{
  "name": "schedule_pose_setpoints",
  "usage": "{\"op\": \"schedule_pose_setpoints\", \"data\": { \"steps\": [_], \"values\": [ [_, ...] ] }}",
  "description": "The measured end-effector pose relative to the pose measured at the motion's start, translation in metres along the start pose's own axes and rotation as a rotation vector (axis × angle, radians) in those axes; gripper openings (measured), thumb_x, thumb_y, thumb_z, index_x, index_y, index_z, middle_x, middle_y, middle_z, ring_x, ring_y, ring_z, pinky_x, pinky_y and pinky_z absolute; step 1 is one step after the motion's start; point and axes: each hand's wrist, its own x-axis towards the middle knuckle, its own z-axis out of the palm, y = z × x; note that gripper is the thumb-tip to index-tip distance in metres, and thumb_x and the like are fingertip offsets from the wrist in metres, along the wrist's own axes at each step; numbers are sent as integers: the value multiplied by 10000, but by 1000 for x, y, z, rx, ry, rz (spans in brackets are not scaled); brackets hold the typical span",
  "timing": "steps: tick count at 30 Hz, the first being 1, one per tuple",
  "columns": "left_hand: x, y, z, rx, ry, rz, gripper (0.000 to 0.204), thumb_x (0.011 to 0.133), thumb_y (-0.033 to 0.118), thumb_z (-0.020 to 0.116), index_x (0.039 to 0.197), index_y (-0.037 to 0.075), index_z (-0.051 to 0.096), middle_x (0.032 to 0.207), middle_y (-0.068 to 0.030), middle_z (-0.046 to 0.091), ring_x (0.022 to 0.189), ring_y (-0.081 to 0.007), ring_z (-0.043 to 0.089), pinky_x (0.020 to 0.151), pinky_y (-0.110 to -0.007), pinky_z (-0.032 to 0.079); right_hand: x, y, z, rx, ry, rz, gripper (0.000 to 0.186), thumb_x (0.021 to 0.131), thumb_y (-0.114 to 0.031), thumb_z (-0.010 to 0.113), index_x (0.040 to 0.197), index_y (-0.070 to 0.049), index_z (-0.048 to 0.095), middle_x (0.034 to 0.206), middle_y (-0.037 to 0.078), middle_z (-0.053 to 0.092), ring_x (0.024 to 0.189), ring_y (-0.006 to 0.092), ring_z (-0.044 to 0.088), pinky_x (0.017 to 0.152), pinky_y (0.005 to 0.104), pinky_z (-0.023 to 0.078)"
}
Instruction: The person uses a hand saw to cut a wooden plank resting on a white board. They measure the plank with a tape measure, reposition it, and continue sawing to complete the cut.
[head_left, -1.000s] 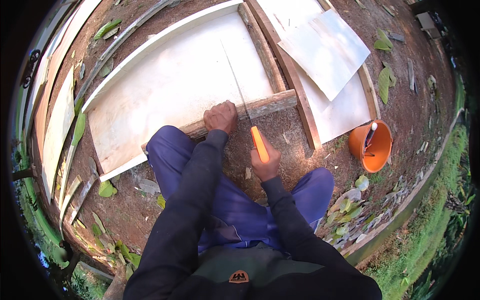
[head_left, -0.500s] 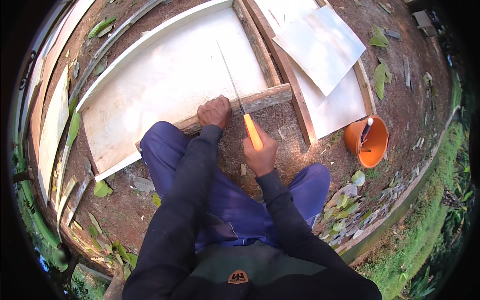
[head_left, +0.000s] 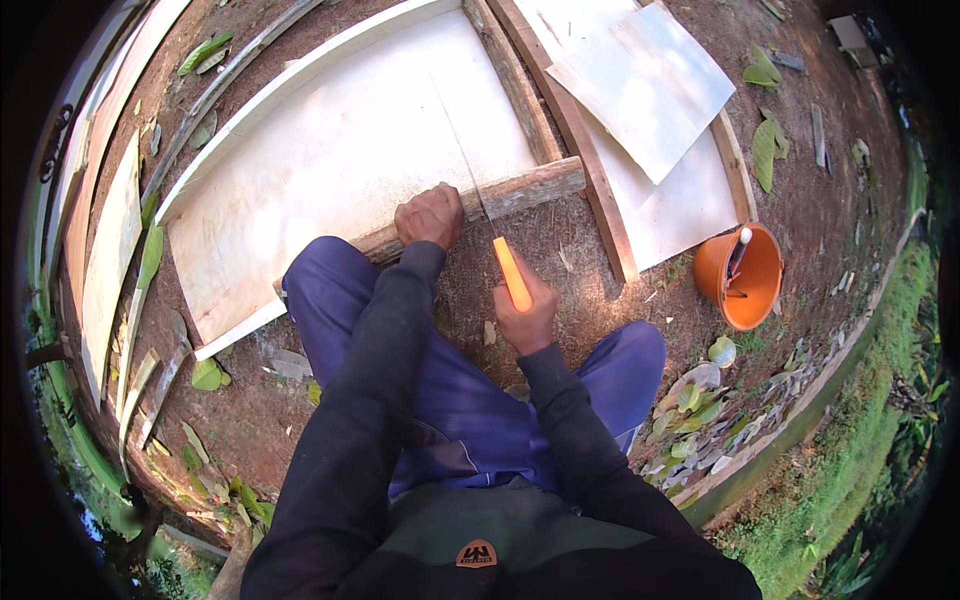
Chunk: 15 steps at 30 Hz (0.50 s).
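My right hand (head_left: 526,312) is closed round the orange handle of a handsaw (head_left: 512,272). The thin blade runs away from me across a rough wooden beam (head_left: 530,188), just right of my other hand. Closed over that beam and pressing on it is my left hand (head_left: 430,216); its fingertips are partly hidden. The beam lies along the near side of a shallow tray-like frame with a white panel (head_left: 330,150). Part of the beam's left end is hidden behind my left knee.
A second wooden frame (head_left: 597,200) stands to the right, with a loose pale board (head_left: 650,90) on it. An orange bucket (head_left: 740,278) holding tools sits at the right. Long wood strips (head_left: 110,250) lie on the left; dry leaves (head_left: 690,415) litter the soil.
My right hand has drawn the saw slightly back toward me, so the handle sits farther from the beam. My left hand stays on the beam.
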Motion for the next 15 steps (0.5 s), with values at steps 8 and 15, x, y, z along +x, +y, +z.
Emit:
{"op": "schedule_pose_setpoints", "data": {
  "steps": [8, 15],
  "values": [
    [-4, -7, 6, -47, 9, -106, 468, 1024, 302, 435, 769, 64, 748, 798, -159, 752, 717, -344, 715, 761, -493, 542, -89, 8, -46, 36, -25, 15, 576, 779, 40, 633, 1355, 41, 647, 1092, 221, 761, 845, 262, 782, 762, 350, 605],
    [-4, 2, -13, -43, -44, -69, 292, 993, 232, 503, 904, 31, 696, 765, -161, 736, 706, -347, 725, 723, -509, 556, -14, 5, 0, 90, 6, 23, 544, 810, -48, 662, 1351, 15, 646, 1037, 235, 744, 741, 336, 737, 701, 376, 578]
  ]
}}
